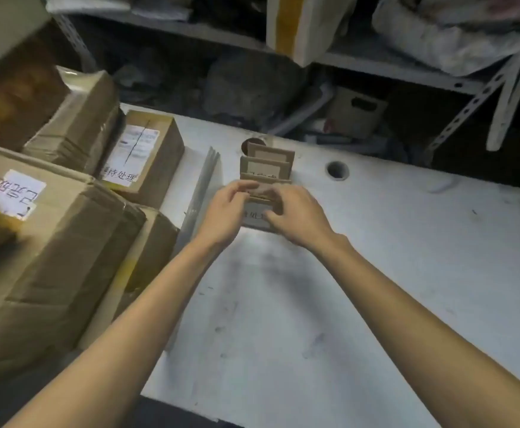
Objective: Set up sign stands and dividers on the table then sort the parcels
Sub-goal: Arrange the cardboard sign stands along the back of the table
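Observation:
Several small cardboard sign stands with white labels lie overlapped in a row near the far edge of the white table. My left hand and my right hand both grip the nearest stand, fingers curled over its top edge, hiding most of it. A thin stack of grey divider sheets lies just left of my hands. Brown parcels with white labels are piled at the left: a small box and a large box.
More cardboard boxes are stacked at the far left. A round cable hole is in the table right of the stands. Metal shelving with bags and parcels runs behind the table.

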`<state>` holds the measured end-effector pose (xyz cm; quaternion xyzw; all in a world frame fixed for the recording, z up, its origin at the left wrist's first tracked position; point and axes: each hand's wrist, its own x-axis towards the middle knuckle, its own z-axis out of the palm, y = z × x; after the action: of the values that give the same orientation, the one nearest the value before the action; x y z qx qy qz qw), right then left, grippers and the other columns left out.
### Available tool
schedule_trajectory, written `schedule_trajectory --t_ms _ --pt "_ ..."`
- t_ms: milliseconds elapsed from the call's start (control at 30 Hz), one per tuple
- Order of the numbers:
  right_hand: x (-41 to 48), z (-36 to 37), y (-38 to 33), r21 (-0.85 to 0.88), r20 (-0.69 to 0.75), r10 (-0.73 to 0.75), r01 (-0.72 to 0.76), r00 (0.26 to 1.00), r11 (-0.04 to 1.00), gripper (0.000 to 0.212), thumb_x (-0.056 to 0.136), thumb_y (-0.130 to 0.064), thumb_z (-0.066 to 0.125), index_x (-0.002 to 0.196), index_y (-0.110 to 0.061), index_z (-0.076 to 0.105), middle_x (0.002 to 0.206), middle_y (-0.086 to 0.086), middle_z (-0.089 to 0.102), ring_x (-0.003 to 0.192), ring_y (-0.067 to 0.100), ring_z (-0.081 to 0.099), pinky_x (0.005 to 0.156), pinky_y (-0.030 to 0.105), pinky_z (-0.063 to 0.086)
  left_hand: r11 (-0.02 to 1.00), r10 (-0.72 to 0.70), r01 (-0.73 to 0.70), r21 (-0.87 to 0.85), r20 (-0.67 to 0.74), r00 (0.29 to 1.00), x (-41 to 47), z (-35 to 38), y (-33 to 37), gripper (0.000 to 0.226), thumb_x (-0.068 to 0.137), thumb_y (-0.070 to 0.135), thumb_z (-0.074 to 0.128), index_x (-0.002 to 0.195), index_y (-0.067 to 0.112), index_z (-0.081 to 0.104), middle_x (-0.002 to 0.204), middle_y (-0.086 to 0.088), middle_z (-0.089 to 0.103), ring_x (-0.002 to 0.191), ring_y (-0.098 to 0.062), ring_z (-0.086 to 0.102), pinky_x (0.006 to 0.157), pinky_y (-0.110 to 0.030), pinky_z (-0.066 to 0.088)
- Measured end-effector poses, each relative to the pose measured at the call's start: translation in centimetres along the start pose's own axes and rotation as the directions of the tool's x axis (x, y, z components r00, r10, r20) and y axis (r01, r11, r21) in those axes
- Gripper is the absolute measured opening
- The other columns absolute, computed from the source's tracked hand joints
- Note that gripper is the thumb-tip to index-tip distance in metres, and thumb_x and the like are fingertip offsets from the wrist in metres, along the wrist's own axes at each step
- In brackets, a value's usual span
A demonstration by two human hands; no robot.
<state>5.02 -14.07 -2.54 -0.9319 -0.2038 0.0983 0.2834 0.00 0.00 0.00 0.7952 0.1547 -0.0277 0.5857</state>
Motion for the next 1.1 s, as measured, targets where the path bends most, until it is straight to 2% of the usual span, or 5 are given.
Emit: schedule_trajectory --t_ms 300,467,633,733,1100 --pt "1.3 1.6 0.4 -0.266 0.002 -0.116 0.112 0.993 0.957 0.033 0.093 -0.018 0.055 0.123 -0.021 0.066 0.114 -0.001 0.062 0.108 0.024 0.045 0.088 0.032 0.038 0.984 -0.175 0.175 -0.024 0.017 0.984 1.6 0.4 -0.7 0.028 0.101 0.01 0.036 0.113 0.013 0.061 0.108 -0.004 0.064 0.097 -0.011 0.059 0.085 -0.02 0.05" --pt "-1.2 -3.2 2.4 -0.184 -0.004 -0.165 0.161 0.986 0.97 0.024 0.091 -0.019 0.058 0.111 -0.019 0.071 0.103 -0.001 0.061 0.095 0.023 0.049 0.081 0.032 0.042 0.997 -0.076 0.077 0.026 -0.043 0.996 1.4 2.6 1.1 0.024 0.095 0.009 0.043 0.093 0.02 0.065 0.087 0.006 0.067 0.078 -0.01 0.061 0.067 -0.02 0.048" --pt "1.1 -9.6 11.9 -0.144 -0.143 -0.012 -0.009 0.99 0.99 0.023 0.089 -0.012 0.062 0.109 -0.014 0.071 0.1 -0.001 0.057 0.095 0.023 0.057 0.074 0.028 0.039 0.995 -0.014 0.014 0.098 -0.002 1.0 2.6 5.8 2.3 0.026 0.09 0.026 0.043 0.102 0.033 0.065 0.105 0.011 0.066 0.094 -0.01 0.065 0.086 -0.034 0.054" --pt "4.4 -9.2 15.4 -0.12 -0.182 0.046 -0.069 0.982 0.99 0.025 0.09 -0.008 0.061 0.112 -0.013 0.071 0.101 0.0 0.054 0.097 0.023 0.057 0.079 0.034 0.047 0.995 -0.058 0.056 0.083 0.032 0.998 3.1 7.8 1.3 0.028 0.098 0.012 0.041 0.105 0.024 0.066 0.107 0.009 0.065 0.085 0.003 0.065 0.086 -0.029 0.053" --pt "4.9 -8.8 15.5 -0.266 -0.183 0.022 -0.071 0.983 0.961 0.052 0.08 -0.033 0.07 0.127 -0.012 0.059 0.12 0.013 0.049 0.12 0.031 0.038 0.098 0.039 0.03 0.988 -0.153 0.152 -0.014 -0.143 0.978 3.6 6.0 -1.2 0.037 0.097 0.002 0.038 0.088 0.021 0.068 0.091 0.004 0.069 0.087 -0.013 0.064 0.08 -0.032 0.053"
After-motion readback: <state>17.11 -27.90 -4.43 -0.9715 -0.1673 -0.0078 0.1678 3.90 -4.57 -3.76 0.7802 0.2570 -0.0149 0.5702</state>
